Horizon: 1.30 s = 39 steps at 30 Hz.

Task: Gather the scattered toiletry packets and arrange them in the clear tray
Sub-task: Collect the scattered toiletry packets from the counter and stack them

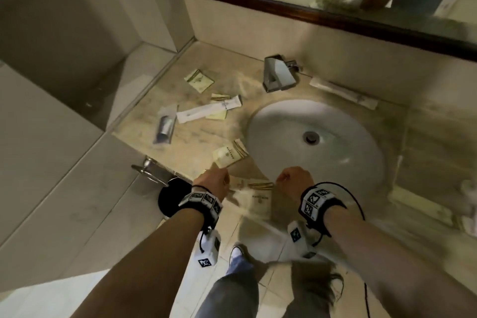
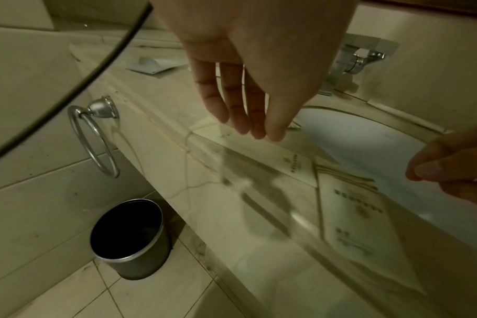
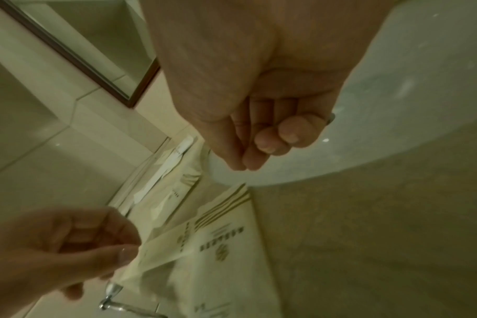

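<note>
Packets still scattered on the counter (image 1: 196, 137): a cream sachet (image 1: 198, 80) near the back corner, a long white sleeve (image 1: 209, 110) lying across two more sachets, a bagged dark tube (image 1: 165, 126) at the left, another cream packet (image 1: 229, 156) just beside the basin (image 1: 343, 131), and a long wrapped item (image 1: 343, 93) behind the basin right of the tap (image 1: 278, 73). Clear tray (image 2: 259, 182) sits at the front counter edge between both hands; it's motion-blurred, edges hard to trace, but two printed packets (image 2: 351, 206) appear to lie in it already, one overlapping the other. Left hand (image 2: 248, 71): fingers extended and relaxed, tips just over the far end of a narrow packet, not clearly touching, holding nothing. In the right-wrist view that hand looks more curled next to the packet's end, so contact is uncertain. Right hand (image 3: 259, 120): fingers loosely curled toward the palm over the basin rim, nothing in it that I can see. Step, my read: early gathering, only the front pair placed. Next move needs a reach to the nearest loose packet by the basin, a pinch on its flat edge, then laying it flat alongside the others. Film is thin, so it may slide before lifting.
</note>
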Each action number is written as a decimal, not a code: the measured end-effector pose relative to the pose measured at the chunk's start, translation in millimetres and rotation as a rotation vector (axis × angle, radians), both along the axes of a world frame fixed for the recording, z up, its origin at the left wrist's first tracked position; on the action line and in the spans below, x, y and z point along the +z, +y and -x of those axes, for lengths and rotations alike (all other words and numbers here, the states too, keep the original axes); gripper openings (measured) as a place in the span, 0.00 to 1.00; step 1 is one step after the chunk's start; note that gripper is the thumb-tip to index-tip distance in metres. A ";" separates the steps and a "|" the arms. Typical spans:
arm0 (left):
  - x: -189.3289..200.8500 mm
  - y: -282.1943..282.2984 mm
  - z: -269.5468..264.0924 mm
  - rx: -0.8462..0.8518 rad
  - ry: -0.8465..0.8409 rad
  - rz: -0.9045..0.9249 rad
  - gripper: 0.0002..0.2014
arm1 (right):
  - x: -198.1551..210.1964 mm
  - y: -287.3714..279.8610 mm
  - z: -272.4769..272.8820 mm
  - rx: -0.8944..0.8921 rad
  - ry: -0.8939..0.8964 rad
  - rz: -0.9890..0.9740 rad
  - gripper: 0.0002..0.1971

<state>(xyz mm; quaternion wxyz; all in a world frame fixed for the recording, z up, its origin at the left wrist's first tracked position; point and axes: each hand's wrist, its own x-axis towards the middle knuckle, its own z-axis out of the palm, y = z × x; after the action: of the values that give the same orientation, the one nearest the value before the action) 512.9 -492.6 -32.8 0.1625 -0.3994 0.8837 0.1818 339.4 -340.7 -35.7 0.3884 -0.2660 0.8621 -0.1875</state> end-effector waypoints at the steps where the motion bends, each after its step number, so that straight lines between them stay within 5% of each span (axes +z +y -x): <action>1: -1.5 -8.8 -4.2 -0.028 0.005 -0.011 0.09 | -0.4 -9.0 -9.5 0.020 0.014 -0.005 0.05; 5: -11.4 -39.4 -11.4 -0.217 -0.049 0.010 0.22 | -2.9 -41.7 -38.1 0.073 0.044 -0.019 0.02; 8: -19.1 -51.4 -10.2 -0.292 -0.072 -0.034 0.28 | -8.5 -56.2 -51.1 0.169 0.010 -0.075 0.12; 12: -27.0 -59.3 -6.0 -0.318 -0.074 -0.077 0.27 | -15.6 -66.6 -58.6 0.240 0.079 -0.166 0.19; 24: -25.3 -74.6 -2.6 -0.300 -0.125 -0.111 0.28 | -18.5 -83.4 -54.5 0.486 0.274 -0.250 0.16; 32: 0.2 -98.9 -20.1 -0.279 -0.209 -0.106 0.09 | -16.4 -65.3 -40.1 0.316 0.156 -0.242 0.16; 35: 3.8 -107.5 -25.8 -0.219 -0.167 -0.174 0.10 | -13.8 -64.0 -42.5 0.240 0.096 -0.150 0.18; 39: 7.1 -104.9 -16.7 -0.207 -0.107 -0.232 0.12 | -1.5 -64.3 -42.5 0.125 0.054 0.021 0.06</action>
<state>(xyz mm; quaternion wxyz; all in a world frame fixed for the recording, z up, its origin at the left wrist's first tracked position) 529.5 -597.5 -25.8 0.2720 -0.2939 0.8834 0.2433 381.9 -404.9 -37.2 0.3733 -0.3285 0.8518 -0.1646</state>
